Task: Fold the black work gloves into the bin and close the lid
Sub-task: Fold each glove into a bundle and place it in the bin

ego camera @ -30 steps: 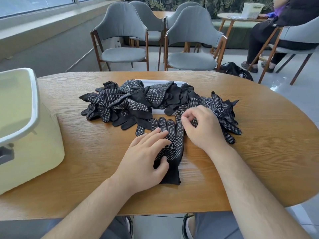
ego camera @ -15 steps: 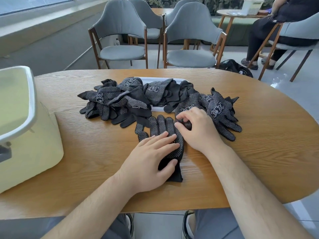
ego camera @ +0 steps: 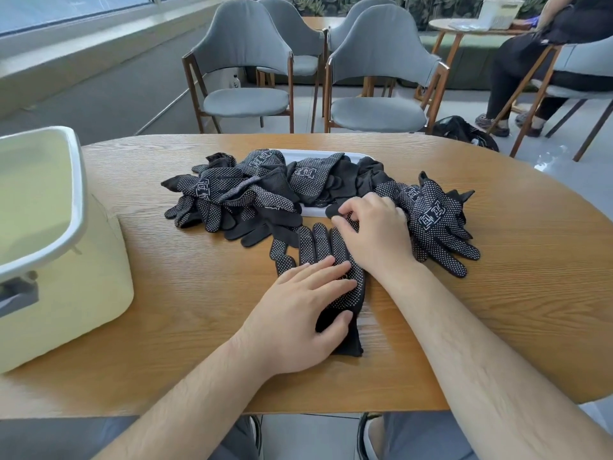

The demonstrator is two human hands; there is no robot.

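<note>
Pressing the glove (ego camera: 318, 242), spread left hand (ego camera: 298, 313) hides its palm; right hand (ego camera: 374, 234) pinches fingertip.

Single head-worn wide-angle view, facing forward and down across the bench (ego camera: 185, 320); near edge close, chairs (ego camera: 378, 78) beyond.

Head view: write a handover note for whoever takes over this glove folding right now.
Left hand is open, pressing one glove flat on the table. Right hand pinches that glove's fingertips.
Pile of gloves lies behind, partly on a white flat piece, likely the lid. Bin stands open at left; no gloves show inside.
Done: one glove laid out.
Left: fold it, fold the rest, bin them, close the lid.
</note>
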